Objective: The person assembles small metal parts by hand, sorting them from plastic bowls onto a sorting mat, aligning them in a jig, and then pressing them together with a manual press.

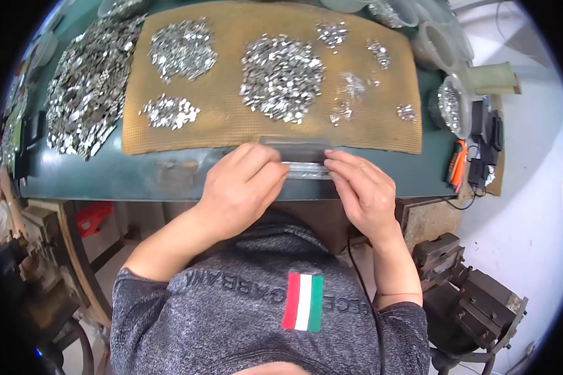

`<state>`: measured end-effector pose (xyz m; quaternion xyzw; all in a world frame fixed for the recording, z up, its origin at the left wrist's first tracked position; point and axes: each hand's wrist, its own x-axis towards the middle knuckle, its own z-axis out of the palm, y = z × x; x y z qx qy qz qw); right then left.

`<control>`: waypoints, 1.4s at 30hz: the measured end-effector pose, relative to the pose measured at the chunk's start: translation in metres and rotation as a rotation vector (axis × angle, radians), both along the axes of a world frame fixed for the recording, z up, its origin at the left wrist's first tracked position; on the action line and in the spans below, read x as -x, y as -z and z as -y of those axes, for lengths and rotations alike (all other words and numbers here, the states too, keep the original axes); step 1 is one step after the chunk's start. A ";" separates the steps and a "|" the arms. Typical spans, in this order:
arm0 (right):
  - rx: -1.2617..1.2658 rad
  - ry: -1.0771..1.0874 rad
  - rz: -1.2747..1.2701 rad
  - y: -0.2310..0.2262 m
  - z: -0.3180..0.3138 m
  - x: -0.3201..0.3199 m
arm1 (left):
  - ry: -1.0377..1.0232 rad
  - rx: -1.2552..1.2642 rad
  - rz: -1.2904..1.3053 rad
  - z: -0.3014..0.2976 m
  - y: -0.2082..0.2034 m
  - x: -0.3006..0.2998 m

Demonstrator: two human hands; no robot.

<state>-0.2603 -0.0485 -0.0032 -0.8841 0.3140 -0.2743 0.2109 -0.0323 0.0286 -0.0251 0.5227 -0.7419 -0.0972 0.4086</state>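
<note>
At the table's near edge, a narrow silver metal strip with a ridged face (308, 170) lies between my hands. My left hand (243, 181) has its fingers curled and pressed together at the strip's left end. Its right end is pinched by the fingers and thumb of my right hand (361, 187). Just beyond the strip, a dark grey flat block (301, 152) touches the front of the brown mat (219, 139). My fingertips partly cover both ends of the strip and block, so how they meet is hidden.
Small shiny metal pieces lie on the mat in a large middle heap (281, 78) and several smaller piles. A wide heap (91, 87) spreads at the left. Clear tubs (450, 106) and orange-handled pliers (457, 162) are at the right. Below right stands a dark metal machine (469, 306).
</note>
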 end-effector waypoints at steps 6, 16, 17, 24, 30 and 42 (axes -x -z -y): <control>0.034 0.269 -0.010 0.004 0.049 0.013 | 0.086 -0.033 -0.005 0.003 -0.001 -0.012; 0.089 0.190 -0.223 0.010 0.082 0.006 | 0.142 -0.119 -0.199 -0.003 0.004 -0.026; 0.104 0.165 -0.242 0.006 0.083 0.004 | 0.132 -0.112 -0.205 -0.002 0.004 -0.032; 0.026 0.148 -0.239 -0.003 0.084 -0.004 | -0.255 0.006 0.126 0.023 -0.007 -0.101; -0.168 0.253 -0.074 0.000 0.069 0.003 | -0.289 -0.104 0.232 0.059 -0.013 -0.131; -0.309 0.179 -0.015 -0.018 0.024 0.003 | -0.272 -0.130 0.454 0.103 0.002 -0.133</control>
